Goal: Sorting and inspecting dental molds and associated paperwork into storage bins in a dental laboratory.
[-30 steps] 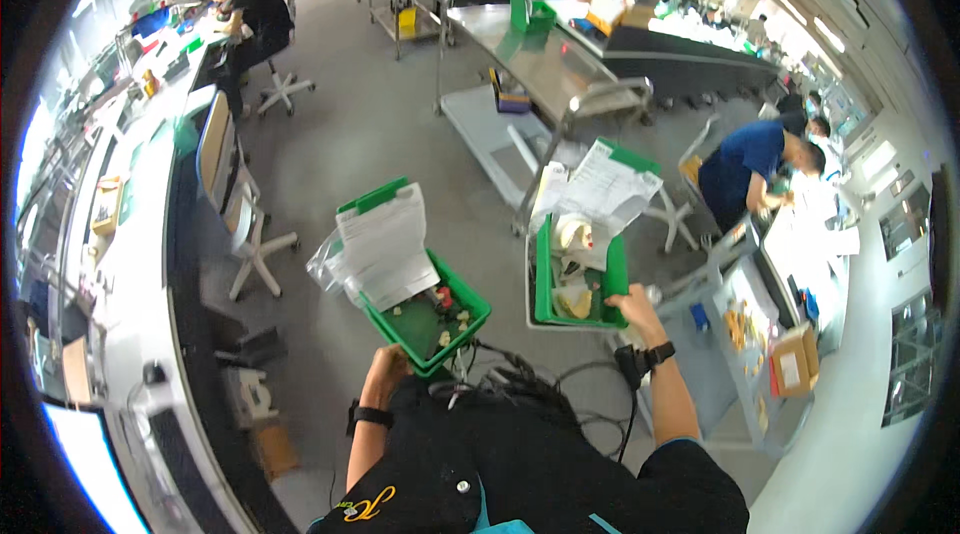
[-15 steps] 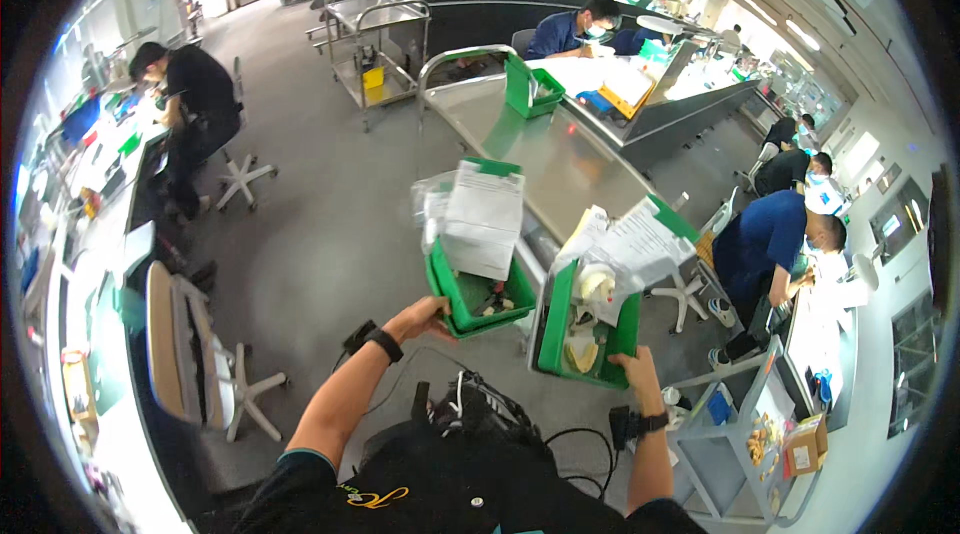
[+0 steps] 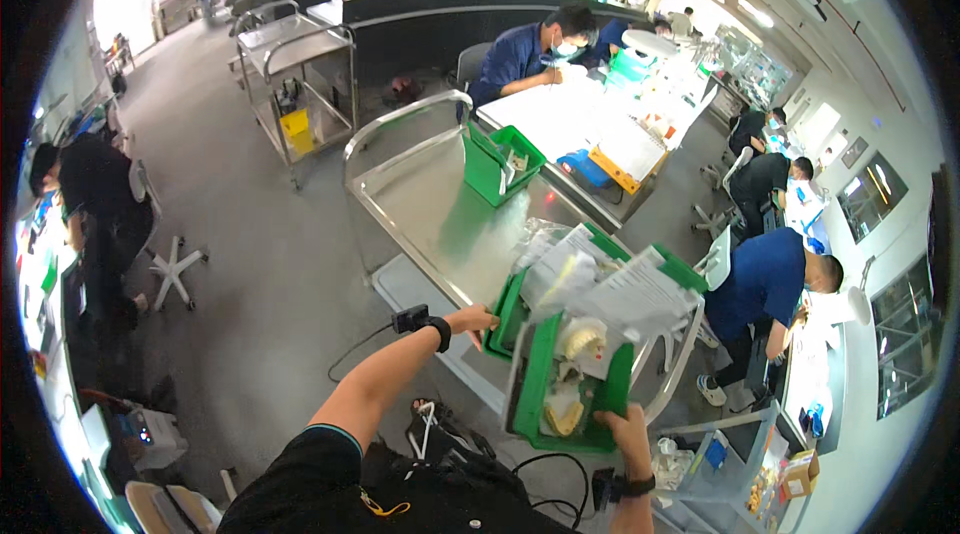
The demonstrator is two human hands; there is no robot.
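The left hand [image 3: 468, 322] is reaching forward, its grip clasping the near left side of a green box, the left box [image 3: 506, 314]. The right hand [image 3: 626, 434] is holding a second green box, the right box [image 3: 540, 364], its grip fastened on the near right corner with the thumb lying over the rim. Both boxes are hanging in front of the body, side by side, by the near right end of a metal cart [image 3: 420, 179]; whether either one is touching the cart, I cannot tell. The right box is partly covering the left one, so the left one's contents are staying out of sight.

Inside the right box, a white tooth model [image 3: 582, 339] is lying toward the far end and a yellowish tooth model [image 3: 563, 416] is lying toward the near end. Printed sheets [image 3: 640, 306] are leaning against its raised green lid [image 3: 680, 269], and more papers are sticking up from the left box.

Another green box [image 3: 490, 174] is standing on the cart top. Beyond it, a person in blue [image 3: 515, 59] is working at a bright desk [image 3: 530, 119].
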